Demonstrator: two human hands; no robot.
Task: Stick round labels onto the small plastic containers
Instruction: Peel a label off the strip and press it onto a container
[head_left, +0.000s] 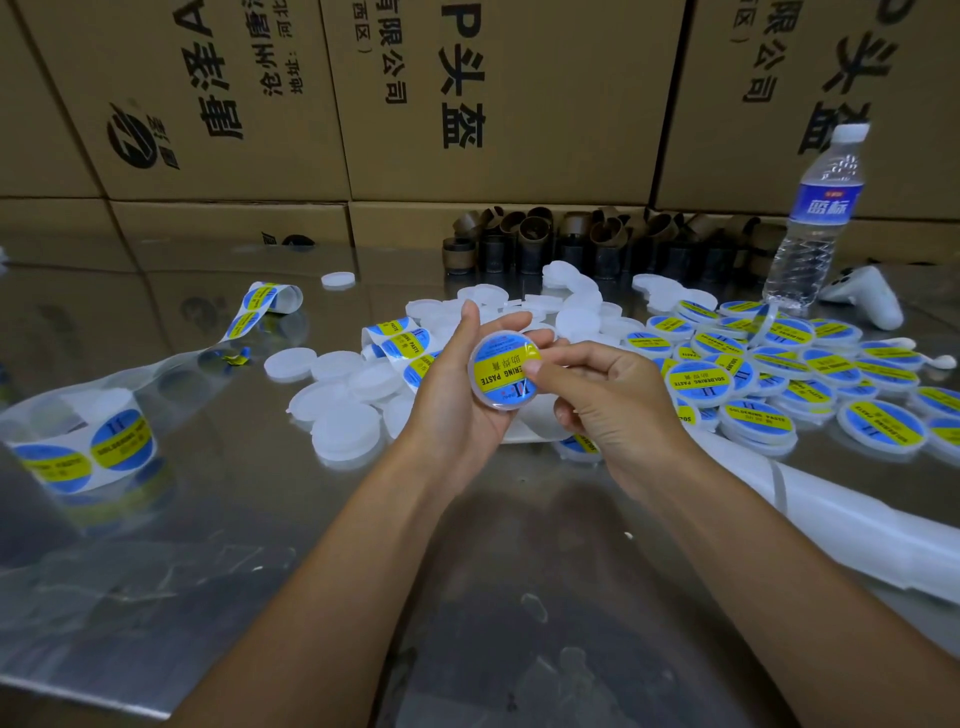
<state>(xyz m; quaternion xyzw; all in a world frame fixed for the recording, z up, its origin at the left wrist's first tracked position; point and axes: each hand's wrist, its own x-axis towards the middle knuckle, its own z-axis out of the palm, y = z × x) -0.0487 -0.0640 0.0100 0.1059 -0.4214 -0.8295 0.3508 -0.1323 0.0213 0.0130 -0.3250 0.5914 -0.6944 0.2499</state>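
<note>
My left hand (457, 384) cradles a small round plastic container (503, 372) with a blue and yellow round label on its top. My right hand (597, 400) touches the container's right edge, its thumb pressing on the label. Unlabelled white containers (343, 426) lie in a heap left of and behind my hands. A pile of labelled containers (779, 374) spreads out to the right. A strip of backing paper with round labels (88, 447) runs from the left edge towards the middle, ending in a curl (270, 301).
The metal table top (467, 571) is shiny and reflective. A water bottle (815, 218) stands at the back right beside a white controller (867, 296). Brown cardboard rings (571, 239) are stacked at the back. Cardboard boxes (467, 104) form a wall behind. White paper (857, 525) lies at the right.
</note>
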